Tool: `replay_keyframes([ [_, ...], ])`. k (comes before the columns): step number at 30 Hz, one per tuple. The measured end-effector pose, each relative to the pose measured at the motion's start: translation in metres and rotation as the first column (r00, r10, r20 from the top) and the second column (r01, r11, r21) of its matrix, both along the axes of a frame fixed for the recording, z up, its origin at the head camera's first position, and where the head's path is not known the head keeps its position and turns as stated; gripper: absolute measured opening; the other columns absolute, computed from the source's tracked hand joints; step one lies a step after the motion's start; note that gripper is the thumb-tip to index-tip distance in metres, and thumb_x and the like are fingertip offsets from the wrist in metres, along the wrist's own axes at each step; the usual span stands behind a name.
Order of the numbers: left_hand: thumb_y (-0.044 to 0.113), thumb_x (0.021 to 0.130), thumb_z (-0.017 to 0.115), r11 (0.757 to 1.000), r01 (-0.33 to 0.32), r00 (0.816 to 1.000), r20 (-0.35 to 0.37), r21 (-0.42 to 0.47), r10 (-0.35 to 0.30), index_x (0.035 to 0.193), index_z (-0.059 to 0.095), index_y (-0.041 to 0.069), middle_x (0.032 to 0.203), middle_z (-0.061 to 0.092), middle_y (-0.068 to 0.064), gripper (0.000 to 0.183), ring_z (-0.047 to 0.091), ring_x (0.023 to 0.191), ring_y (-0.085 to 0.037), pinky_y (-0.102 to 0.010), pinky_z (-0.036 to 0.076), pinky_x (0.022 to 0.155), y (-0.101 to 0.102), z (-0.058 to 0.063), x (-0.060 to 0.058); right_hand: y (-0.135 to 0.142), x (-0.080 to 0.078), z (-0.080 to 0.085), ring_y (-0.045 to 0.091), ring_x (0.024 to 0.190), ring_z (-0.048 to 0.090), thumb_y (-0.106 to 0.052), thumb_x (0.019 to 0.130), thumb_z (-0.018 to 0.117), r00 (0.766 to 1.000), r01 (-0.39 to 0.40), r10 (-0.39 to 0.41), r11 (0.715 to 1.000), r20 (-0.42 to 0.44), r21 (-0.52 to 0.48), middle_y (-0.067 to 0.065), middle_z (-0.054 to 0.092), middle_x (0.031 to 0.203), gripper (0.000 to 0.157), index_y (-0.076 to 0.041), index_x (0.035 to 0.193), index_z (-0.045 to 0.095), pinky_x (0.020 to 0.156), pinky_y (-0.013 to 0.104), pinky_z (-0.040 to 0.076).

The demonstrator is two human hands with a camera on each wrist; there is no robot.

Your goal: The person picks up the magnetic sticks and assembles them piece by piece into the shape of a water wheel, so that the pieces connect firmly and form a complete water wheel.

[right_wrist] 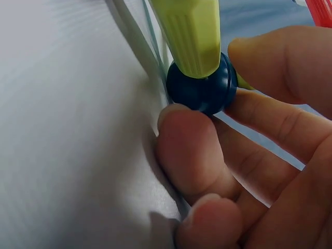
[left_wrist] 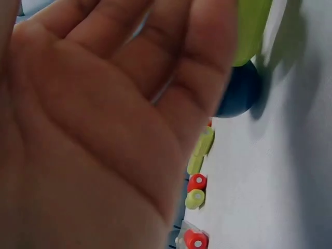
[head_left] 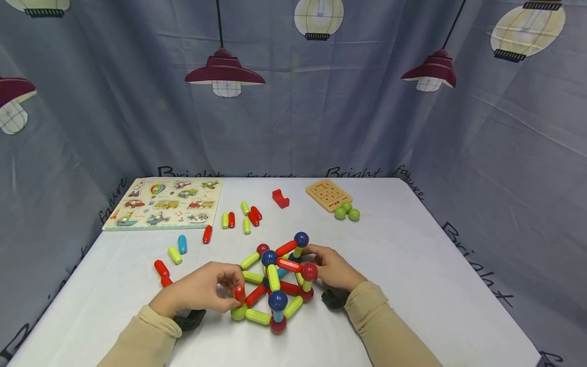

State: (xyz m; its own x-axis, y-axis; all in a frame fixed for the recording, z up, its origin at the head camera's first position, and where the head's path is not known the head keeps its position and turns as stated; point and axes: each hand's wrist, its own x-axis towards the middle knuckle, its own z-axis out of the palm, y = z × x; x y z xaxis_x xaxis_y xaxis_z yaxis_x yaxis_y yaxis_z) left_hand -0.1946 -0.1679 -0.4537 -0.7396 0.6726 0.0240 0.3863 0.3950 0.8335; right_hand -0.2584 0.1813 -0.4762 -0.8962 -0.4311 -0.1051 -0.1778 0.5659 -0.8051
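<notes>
My left hand (head_left: 206,288) pinches a short red magnetic rod (head_left: 239,295) between thumb and fingers. The rod stands upright on a green ball (head_left: 238,312) at the structure's left front corner. Rods in red, yellow-green and blue join dark blue and red balls into this two-level structure (head_left: 273,279). At its right rear my right hand (head_left: 337,268) holds a dark blue ball (right_wrist: 199,91) low down, thumb and fingers around it, with a yellow-green rod (right_wrist: 192,36) attached. In the left wrist view the palm hides the red rod.
Loose red, yellow-green and blue rods (head_left: 182,244) lie to the left and behind. A picture puzzle board (head_left: 181,192) is at the back left, a red notched block (head_left: 281,199) at the back. Three green balls (head_left: 353,214) sit by a wooden number board (head_left: 321,191).
</notes>
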Motion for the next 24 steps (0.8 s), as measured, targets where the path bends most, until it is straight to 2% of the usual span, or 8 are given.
replay_keyframes([
  [5, 0.019, 0.082, 0.086, 0.999, 0.022, 0.999, 0.031, -0.027, -0.021, 0.104, 0.066, 0.025, 0.093, 0.069, 0.007, 0.030, 0.065, 0.085, -0.022, -0.029, 0.056, 0.076, -0.001, 0.001, 0.001, 0.000, 0.000, 0.000, 0.026, 0.091, 0.058, -0.026, 0.092, 0.077, 1.000, -0.001, 0.001, 1.000, 0.005, -0.010, 0.000, 0.067, 0.122, 0.048, -0.026, 0.138, 0.064, 0.071, 0.036, 0.052],
  [8, 0.030, 0.079, 0.091, 0.997, 0.016, 1.000, 0.017, -0.070, -0.015, 0.107, 0.065, 0.025, 0.092, 0.067, 0.008, 0.038, 0.062, 0.081, -0.019, -0.027, 0.054, 0.070, -0.001, 0.001, 0.000, 0.000, -0.001, 0.000, 0.026, 0.091, 0.058, -0.026, 0.092, 0.078, 1.000, 0.000, 0.000, 1.000, 0.001, -0.011, 0.000, 0.068, 0.122, 0.048, -0.027, 0.138, 0.064, 0.071, 0.036, 0.052],
  [11, 0.035, 0.077, 0.092, 0.993, -0.020, 1.000, -0.018, -0.117, 0.018, 0.106, 0.064, 0.026, 0.088, 0.067, 0.007, 0.042, 0.061, 0.076, -0.016, -0.025, 0.053, 0.066, -0.002, -0.001, -0.001, 0.000, -0.002, -0.001, 0.024, 0.092, 0.059, -0.026, 0.093, 0.077, 1.000, 0.013, -0.012, 1.000, -0.023, 0.011, 0.000, 0.068, 0.122, 0.046, -0.029, 0.137, 0.064, 0.074, 0.036, 0.053],
  [15, 0.032, 0.079, 0.091, 0.983, -0.124, 0.990, -0.081, -0.137, 0.113, 0.103, 0.064, 0.025, 0.085, 0.066, 0.006, 0.036, 0.062, 0.077, -0.012, -0.025, 0.055, 0.068, -0.006, -0.004, -0.005, 0.004, -0.004, 0.000, 0.022, 0.088, 0.060, -0.021, 0.094, 0.074, 0.997, 0.053, -0.051, 0.998, -0.060, 0.040, 0.000, 0.069, 0.111, 0.038, -0.028, 0.130, 0.066, 0.073, 0.035, 0.052],
  [18, 0.028, 0.083, 0.088, 0.966, -0.221, 0.971, -0.126, -0.135, 0.205, 0.103, 0.066, 0.022, 0.086, 0.065, 0.008, 0.031, 0.062, 0.079, -0.010, -0.024, 0.055, 0.071, -0.009, -0.005, -0.010, 0.012, -0.005, 0.001, 0.023, 0.080, 0.059, -0.013, 0.091, 0.072, 0.995, 0.051, -0.048, 0.998, -0.085, 0.036, 0.000, 0.067, 0.098, 0.033, -0.025, 0.122, 0.068, 0.066, 0.035, 0.051],
  [21, 0.026, 0.086, 0.085, 0.940, -0.309, 0.946, -0.156, -0.148, 0.286, 0.104, 0.068, 0.019, 0.087, 0.065, 0.009, 0.026, 0.061, 0.080, -0.010, -0.022, 0.055, 0.072, -0.010, -0.007, -0.016, 0.018, -0.006, 0.002, 0.023, 0.079, 0.057, -0.012, 0.088, 0.074, 0.994, 0.000, 0.004, 0.999, -0.109, 0.037, 0.000, 0.063, 0.091, 0.030, -0.025, 0.115, 0.068, 0.065, 0.033, 0.049],
  [24, 0.028, 0.086, 0.085, 0.907, -0.383, 0.919, -0.171, -0.174, 0.356, 0.108, 0.069, 0.019, 0.091, 0.066, 0.010, 0.029, 0.062, 0.085, -0.010, -0.026, 0.056, 0.078, -0.011, -0.010, -0.018, 0.020, -0.006, 0.002, 0.021, 0.082, 0.056, -0.017, 0.087, 0.079, 0.990, -0.058, 0.063, 0.997, -0.123, 0.043, -0.002, 0.061, 0.089, 0.029, -0.027, 0.111, 0.069, 0.066, 0.031, 0.047],
])
